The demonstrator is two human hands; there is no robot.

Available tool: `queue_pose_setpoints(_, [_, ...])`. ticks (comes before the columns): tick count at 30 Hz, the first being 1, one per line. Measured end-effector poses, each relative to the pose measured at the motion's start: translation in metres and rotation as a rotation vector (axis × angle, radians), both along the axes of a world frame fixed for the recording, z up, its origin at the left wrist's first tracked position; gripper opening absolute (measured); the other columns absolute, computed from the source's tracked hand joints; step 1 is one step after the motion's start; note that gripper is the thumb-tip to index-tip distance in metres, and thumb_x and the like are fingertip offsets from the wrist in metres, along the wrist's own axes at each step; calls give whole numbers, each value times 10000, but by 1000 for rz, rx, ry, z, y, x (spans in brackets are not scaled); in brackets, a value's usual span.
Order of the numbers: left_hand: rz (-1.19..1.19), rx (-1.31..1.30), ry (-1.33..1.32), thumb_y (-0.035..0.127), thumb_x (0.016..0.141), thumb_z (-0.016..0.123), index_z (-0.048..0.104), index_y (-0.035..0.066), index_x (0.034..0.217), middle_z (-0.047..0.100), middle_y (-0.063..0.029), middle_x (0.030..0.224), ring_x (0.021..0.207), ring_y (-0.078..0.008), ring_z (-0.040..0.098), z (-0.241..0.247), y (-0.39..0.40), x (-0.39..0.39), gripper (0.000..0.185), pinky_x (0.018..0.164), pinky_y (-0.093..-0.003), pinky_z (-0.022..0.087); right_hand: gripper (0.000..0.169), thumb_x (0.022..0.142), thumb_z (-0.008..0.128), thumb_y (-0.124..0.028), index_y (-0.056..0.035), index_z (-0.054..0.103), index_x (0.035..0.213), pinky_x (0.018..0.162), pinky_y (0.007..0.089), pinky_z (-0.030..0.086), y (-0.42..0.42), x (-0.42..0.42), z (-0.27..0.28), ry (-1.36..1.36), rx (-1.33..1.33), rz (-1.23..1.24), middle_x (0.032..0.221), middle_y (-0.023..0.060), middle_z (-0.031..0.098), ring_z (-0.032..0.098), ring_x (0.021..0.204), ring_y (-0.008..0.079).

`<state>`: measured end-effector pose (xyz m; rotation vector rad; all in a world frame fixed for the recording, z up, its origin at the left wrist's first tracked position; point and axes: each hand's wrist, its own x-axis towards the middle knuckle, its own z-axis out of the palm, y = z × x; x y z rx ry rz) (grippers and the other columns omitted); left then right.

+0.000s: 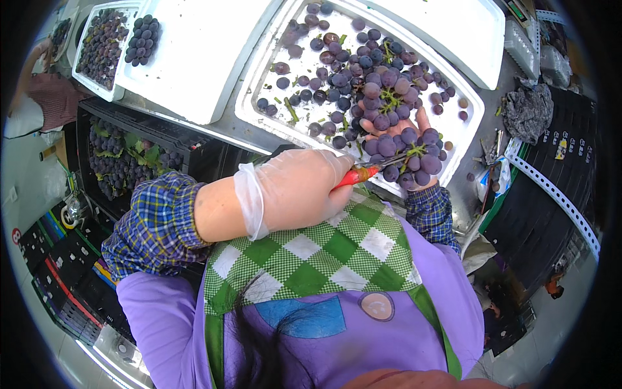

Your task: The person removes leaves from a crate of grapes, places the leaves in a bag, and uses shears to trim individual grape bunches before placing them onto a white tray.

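Note:
My left hand (303,187), in a clear thin glove, grips red-handled snips (358,176). The blades reach into green stems on a bunch of purple grapes (412,154); whether they are parted is hard to tell. Palm up, my right hand (399,128) cradles that bunch from below, its fingers partly hidden by fruit. More grapes (388,95) on green stems lie just beyond the fingertips; I cannot tell if they join the same bunch. Both hands are over the near side of a white foam tray (250,99) strewn with loose grapes (335,80) and stem bits.
A white foam slab (194,53) bears a dark grape bunch (143,40) beside a foam box (118,87) of loose grapes. Left of me, a black crate (160,127) holds leafy bunches. A dark rag (527,114) lies right. Another person's arm (30,63) shows far left.

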<state>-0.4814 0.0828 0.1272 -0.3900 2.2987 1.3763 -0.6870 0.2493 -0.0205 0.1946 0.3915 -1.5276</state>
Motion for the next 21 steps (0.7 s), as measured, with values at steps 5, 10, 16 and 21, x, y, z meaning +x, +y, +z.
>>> queue_pose_setpoints(5, [-31, -141, 157, 228, 941, 600, 616, -51, 1067, 682, -222, 872, 804, -402, 683, 12, -7, 11, 306, 735, -475, 551, 716, 1064, 364, -548, 20, 425, 1496, 1019, 431, 538, 11, -17, 25, 272, 92, 219, 1352, 203, 611, 608, 1253, 304])
queue_pose_setpoints(10, [-88, -297, 278, 256, 919, 640, 627, -41, 1065, 676, -200, 860, 799, -380, 684, 20, -14, 17, 331, 722, -463, 553, 678, 1040, 454, -489, 44, 492, 1458, 1031, 349, 492, 31, -22, 58, 1039, 450, 305, 1287, 153, 658, 644, 1165, 229])
queue_pose_setpoints(16, [-226, -367, 235, 217, 900, 671, 590, -59, 1264, 680, -169, 978, 875, -333, 685, 24, -18, 18, 464, 797, -410, 548, 689, 1014, 482, -564, 5, 604, 1383, 1067, 365, 419, 30, -38, 76, 1291, 477, 529, 1291, 141, 662, 606, 1197, 233])
queue_pose_setpoints(21, [-193, -418, 390, 259, 890, 673, 638, -39, 1015, 681, -178, 858, 793, -341, 697, 24, -19, 14, 325, 700, -427, 558, 783, 1033, 352, -635, 19, 595, 1389, 1130, 389, 371, 26, -30, 71, 1219, 209, 378, 1414, 181, 597, 543, 1308, 274])
